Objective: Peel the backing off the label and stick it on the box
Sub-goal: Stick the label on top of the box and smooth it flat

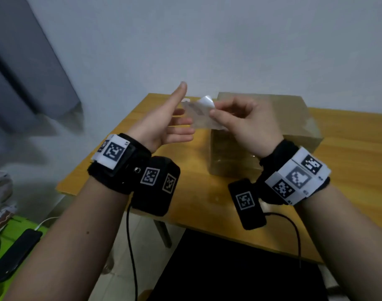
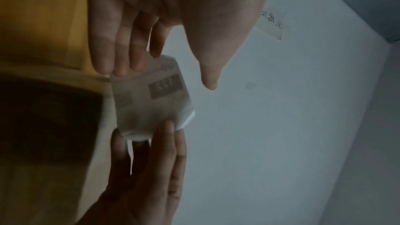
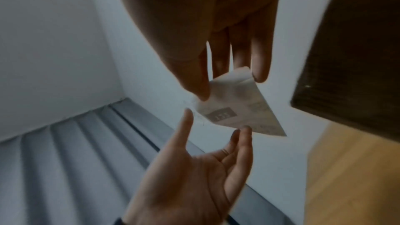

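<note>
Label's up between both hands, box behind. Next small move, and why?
Probably: left hand pinches the free edge so the right hand can pull the curled corner back. Right pinches the label, left fingers only touch it, and it is clear of the box.

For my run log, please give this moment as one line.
right hand: pinches label, corner curled | left hand: open, fingertips at label | box: on table, bare

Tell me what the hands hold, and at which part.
The right hand pinches the label at one curled edge; the left hand is open, fingertips touching its opposite edge.
</note>
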